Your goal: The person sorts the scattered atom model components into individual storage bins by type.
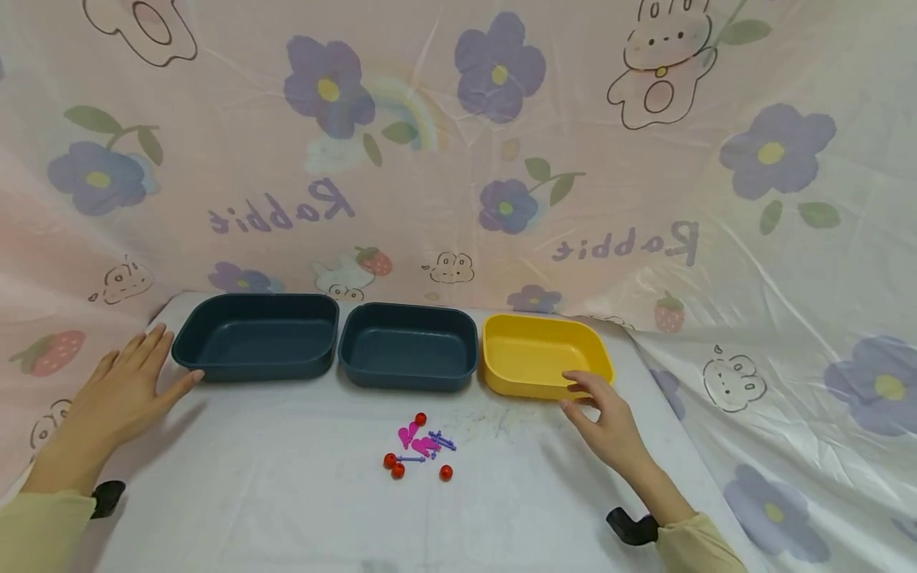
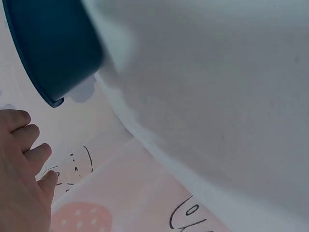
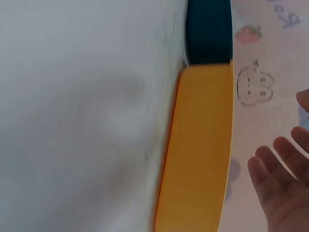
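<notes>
My left hand [image 1: 125, 390], fingers straight, is beside the left dark blue-green tray [image 1: 258, 342], its thumb close by the tray's front left corner. In the left wrist view the hand [image 2: 21, 179] holds nothing. At the yellow tray [image 1: 537, 358], my right hand [image 1: 609, 426] overlaps the front right rim in the head view, with its fingers loosely bent and nothing between them. Between the hands, on the white surface, lie several red balls [image 1: 446, 473], pink paddle-shaped pieces [image 1: 423, 446] and thin purple rods [image 1: 444, 441] in a loose cluster.
A smaller dark blue-green tray [image 1: 408, 350] stands between the other two, in a row along the back of the white table [image 1: 286, 493]. Behind and at both sides hangs a printed curtain [image 1: 430, 199]. Each wrist wears a black device [image 1: 632, 527].
</notes>
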`<state>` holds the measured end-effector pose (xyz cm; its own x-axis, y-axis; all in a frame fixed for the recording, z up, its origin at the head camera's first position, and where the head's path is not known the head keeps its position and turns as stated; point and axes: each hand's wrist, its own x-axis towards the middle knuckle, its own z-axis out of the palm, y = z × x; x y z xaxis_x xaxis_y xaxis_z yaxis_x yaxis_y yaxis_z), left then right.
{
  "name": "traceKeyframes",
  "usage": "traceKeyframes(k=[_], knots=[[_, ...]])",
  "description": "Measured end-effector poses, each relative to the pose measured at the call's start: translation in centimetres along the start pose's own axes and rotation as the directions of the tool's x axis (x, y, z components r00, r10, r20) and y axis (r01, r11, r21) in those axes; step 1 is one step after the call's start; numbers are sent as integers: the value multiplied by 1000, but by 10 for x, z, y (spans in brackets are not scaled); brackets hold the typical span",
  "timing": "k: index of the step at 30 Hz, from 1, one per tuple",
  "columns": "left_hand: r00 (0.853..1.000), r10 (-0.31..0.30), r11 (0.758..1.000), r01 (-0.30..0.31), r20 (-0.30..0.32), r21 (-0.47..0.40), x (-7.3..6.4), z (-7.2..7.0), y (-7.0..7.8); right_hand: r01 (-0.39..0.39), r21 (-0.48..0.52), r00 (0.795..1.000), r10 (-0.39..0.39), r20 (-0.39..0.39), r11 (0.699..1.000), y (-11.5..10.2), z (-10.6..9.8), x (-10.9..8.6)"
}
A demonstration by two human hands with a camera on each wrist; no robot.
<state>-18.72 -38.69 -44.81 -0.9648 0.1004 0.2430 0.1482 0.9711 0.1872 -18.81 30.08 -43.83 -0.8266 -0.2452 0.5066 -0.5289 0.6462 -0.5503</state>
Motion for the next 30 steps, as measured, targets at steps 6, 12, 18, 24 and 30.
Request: traceKeyframes(k=[6, 12, 18, 24, 30], knots=[[999, 24, 999, -23, 22, -29, 5, 1, -7, -40, 191, 993, 17, 121, 981, -20, 20, 10], [998, 44, 997, -40, 55, -62, 9, 2, -8, -90, 262, 960, 13, 280, 961, -39, 43, 15], [995, 37, 997, -30, 98, -70, 15, 1, -8, -96, 276, 891, -41, 453, 956, -50, 65, 16], [990, 19, 996, -7, 139, -85, 18, 2, -10, -89, 278, 811, -93, 577, 956, -56, 85, 14], [989, 15, 995, 0, 148, -103, 19, 6, -14, -66, 295, 756, -145, 639, 953, -62, 102, 12]])
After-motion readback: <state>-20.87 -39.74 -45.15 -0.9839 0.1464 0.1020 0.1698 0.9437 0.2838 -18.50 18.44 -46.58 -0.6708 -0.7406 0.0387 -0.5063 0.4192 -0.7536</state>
